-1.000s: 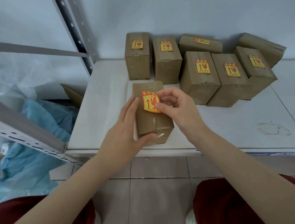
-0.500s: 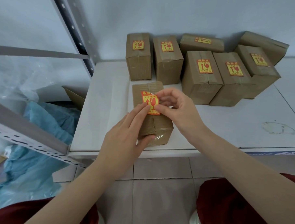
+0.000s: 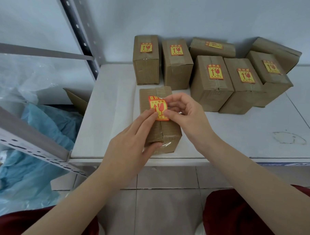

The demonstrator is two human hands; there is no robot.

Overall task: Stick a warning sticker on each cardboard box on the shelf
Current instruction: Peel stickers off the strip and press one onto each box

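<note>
Lengthwise on the nearest box point(image 3: 163, 135), arrows pointing away, the warning sticker point(image 3: 157, 108) is pinched, seemingly part-loose, by the right hand point(image 3: 185, 117) and pressed by straight fingers of the left hand point(image 3: 129, 151).

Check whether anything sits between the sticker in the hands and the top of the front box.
Nothing visible does. The sticker lies directly over the taped top of the front box. The right hand pinches its right edge and the left hand touches its lower left corner with straight fingertips. Only those fingers sit at its edges.
</note>
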